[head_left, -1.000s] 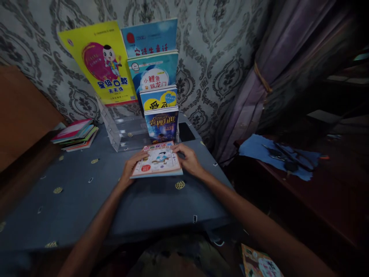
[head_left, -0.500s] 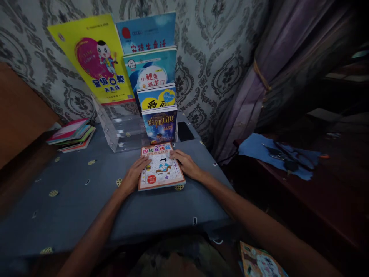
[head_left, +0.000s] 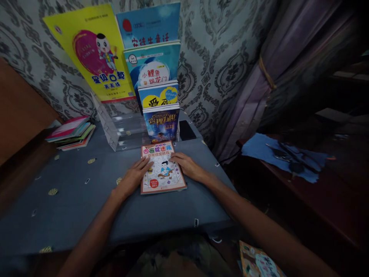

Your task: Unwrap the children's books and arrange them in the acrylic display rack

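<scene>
A picture-puzzle book (head_left: pixel 159 184) with a white and orange cover lies face up on the blue-grey tablecloth, in front of a clear plastic stand. From the left side my left hand (head_left: pixel 133 177) grips it, fingertips resting on the cover. Opposite, my right hand (head_left: pixel 188 167) holds the right edge, its fingers over the upper right of the cover. Both thumbs are hard to make out. In the clear stand (head_left: pixel 106 125) behind, a yellow workbook (head_left: pixel 89 82), a teal book (head_left: pixel 154 57) and a dark blue book (head_left: pixel 161 122) stand in tiers with others.
A pile of thin books (head_left: pixel 72 132) is at the table's left. A black phone (head_left: pixel 186 130) lies right of the stand. To the right, a blue cloth (head_left: pixel 259 148) with scissors rests on a dark red surface. Another book (head_left: pixel 259 261) shows at bottom right.
The puzzle book now sits flatter, covering the tablecloth print that showed under its near edge. Both hands stay on its sides. The camera view has shifted slightly.
</scene>
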The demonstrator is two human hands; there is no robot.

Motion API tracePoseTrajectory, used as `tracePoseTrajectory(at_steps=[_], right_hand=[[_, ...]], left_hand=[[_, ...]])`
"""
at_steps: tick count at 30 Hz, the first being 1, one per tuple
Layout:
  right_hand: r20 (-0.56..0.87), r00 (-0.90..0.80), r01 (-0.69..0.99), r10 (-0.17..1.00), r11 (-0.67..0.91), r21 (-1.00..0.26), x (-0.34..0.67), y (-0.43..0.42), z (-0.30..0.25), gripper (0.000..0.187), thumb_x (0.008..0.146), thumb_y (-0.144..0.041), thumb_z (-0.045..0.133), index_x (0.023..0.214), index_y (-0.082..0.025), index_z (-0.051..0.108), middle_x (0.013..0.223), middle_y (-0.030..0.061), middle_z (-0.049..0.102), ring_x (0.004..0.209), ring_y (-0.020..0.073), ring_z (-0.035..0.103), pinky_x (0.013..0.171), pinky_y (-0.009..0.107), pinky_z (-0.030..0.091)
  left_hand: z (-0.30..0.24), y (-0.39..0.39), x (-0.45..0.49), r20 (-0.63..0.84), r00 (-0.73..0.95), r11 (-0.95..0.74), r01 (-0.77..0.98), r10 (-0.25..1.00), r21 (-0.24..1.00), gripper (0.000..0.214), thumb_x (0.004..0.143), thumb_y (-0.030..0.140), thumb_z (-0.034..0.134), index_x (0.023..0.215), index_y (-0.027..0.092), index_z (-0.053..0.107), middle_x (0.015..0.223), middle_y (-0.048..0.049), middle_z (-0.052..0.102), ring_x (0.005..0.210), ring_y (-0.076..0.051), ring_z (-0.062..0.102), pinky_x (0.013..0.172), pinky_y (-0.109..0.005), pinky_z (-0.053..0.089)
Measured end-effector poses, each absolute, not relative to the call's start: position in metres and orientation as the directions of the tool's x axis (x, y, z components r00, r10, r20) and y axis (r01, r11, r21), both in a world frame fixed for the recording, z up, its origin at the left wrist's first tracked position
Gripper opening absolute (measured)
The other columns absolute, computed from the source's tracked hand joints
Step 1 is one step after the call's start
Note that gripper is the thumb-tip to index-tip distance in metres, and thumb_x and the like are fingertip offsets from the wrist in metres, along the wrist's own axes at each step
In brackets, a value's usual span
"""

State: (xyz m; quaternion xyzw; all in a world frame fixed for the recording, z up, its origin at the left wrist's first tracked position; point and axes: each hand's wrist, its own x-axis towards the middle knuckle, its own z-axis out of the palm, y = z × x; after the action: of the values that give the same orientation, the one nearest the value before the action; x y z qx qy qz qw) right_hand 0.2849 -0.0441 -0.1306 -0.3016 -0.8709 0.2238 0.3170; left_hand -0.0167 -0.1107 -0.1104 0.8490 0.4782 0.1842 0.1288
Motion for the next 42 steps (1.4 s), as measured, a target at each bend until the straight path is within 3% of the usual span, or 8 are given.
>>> tracePoseTrajectory(at_steps=[7,11,18,27,39,42], right_hand=[[0.395,-0.627,0.455,0.671,0.727,-0.514,0.283,-0.048,-0.121,0.038,0.087,-0.002,0.053,0.113,-0.020,0.074,0.121,0.0126,0.070,0.117,0.0270,0.064,0.103,0.045,0.052],[0.350,-0.643,0.544,0.681,0.728,-0.417,0.274,-0.047,-0.109,0.036,0.090,-0.003,0.050,0.113,-0.018,0.073,0.116,0.0138,0.072,0.115,0.0286,0.064,0.102,0.048,0.049],[0.294,-0.709,0.557,0.641,0.765,-0.322,0.228,-0.033,-0.098,0.030,0.095,-0.010,0.052,0.117,-0.016,0.071,0.124,0.0149,0.069,0.121,0.0276,0.062,0.107,0.044,0.046],[0.265,-0.676,0.591,0.687,0.721,-0.362,0.182,-0.014,-0.106,0.043,0.102,-0.019,0.049,0.143,-0.012,0.054,0.151,0.0191,0.054,0.145,0.0300,0.045,0.121,0.054,0.030],[0.262,-0.600,0.667,0.756,0.653,-0.358,0.193,-0.016,-0.105,0.042,0.101,-0.029,0.053,0.140,-0.014,0.056,0.151,0.0199,0.054,0.144,0.0293,0.046,0.122,0.053,0.028],[0.253,-0.552,0.711,0.795,0.607,-0.355,0.210,-0.014,-0.106,0.040,0.102,-0.029,0.053,0.139,-0.015,0.058,0.149,0.0185,0.056,0.142,0.0285,0.049,0.121,0.053,0.027]], left_hand=[[-0.110,-0.101,-0.018,0.228,0.424,-0.481,0.749,0.876,0.455,0.042,0.095,0.017,0.051,0.131,0.029,0.068,0.146,-0.0090,0.061,0.139,-0.029,0.054,0.119,-0.053,0.039],[-0.103,-0.082,-0.011,0.246,0.302,-0.385,0.804,0.921,0.453,0.033,0.095,0.024,0.054,0.125,0.023,0.070,0.138,-0.0141,0.065,0.130,-0.033,0.060,0.116,-0.053,0.041],[-0.111,-0.055,-0.004,0.262,0.194,-0.291,0.861,0.946,0.416,0.033,0.097,0.028,0.052,0.127,0.019,0.063,0.144,-0.0172,0.059,0.130,-0.031,0.058,0.113,-0.049,0.041],[-0.131,-0.050,-0.008,0.325,0.189,-0.323,0.843,0.926,0.430,0.038,0.099,0.030,0.044,0.131,0.017,0.059,0.153,-0.0190,0.052,0.145,-0.034,0.044,0.118,-0.057,0.033],[-0.132,-0.049,-0.010,0.339,0.200,-0.342,0.832,0.919,0.437,0.039,0.099,0.031,0.043,0.132,0.016,0.057,0.151,-0.0198,0.053,0.145,-0.033,0.044,0.121,-0.057,0.030],[-0.130,-0.050,-0.009,0.317,0.216,-0.335,0.858,0.924,0.391,0.041,0.100,0.031,0.040,0.135,0.015,0.055,0.152,-0.0199,0.053,0.145,-0.032,0.044,0.120,-0.056,0.032]])
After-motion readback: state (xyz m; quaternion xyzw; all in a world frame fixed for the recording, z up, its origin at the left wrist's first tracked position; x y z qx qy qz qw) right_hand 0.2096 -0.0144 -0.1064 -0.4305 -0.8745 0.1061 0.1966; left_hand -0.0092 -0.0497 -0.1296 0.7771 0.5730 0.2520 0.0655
